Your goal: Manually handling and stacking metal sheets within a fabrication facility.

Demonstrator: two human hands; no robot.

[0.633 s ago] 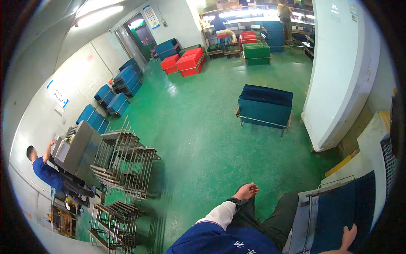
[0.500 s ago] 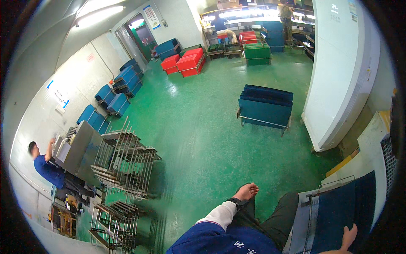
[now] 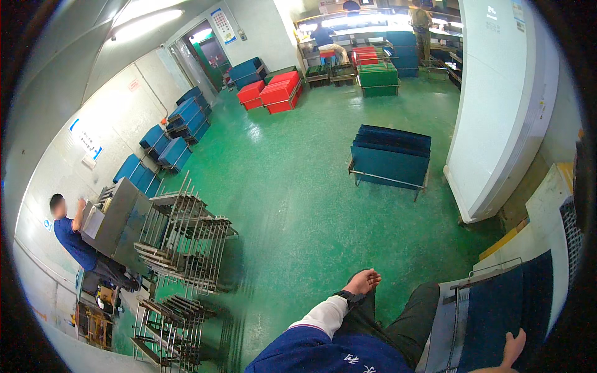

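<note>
My left hand (image 3: 362, 283) rests on my left thigh beside the knee, its fingers loosely curled in with nothing seen in them. A dark watch (image 3: 352, 296) is on that wrist. At the lower right, my right hand (image 3: 513, 348) lies against a dark blue panel (image 3: 497, 311), thumb and a finger apart; its other fingers are hard to make out. The panel stands with other blue and grey-blue panels in a metal rack (image 3: 456, 311) just right of my leg.
A rack of dark blue panels (image 3: 390, 163) stands ahead on the green floor (image 3: 280, 205). Stacked metal racks (image 3: 180, 242) stand left, beside a person in blue (image 3: 74, 242) at a metal cabinet (image 3: 121, 217). A white cabinet (image 3: 500, 112) is at right; red panels (image 3: 280, 92) stand farther back.
The person at the left has shifted a little to the right, head and arm included. A person at the far bench has moved slightly. My two hands stay where they were.
</note>
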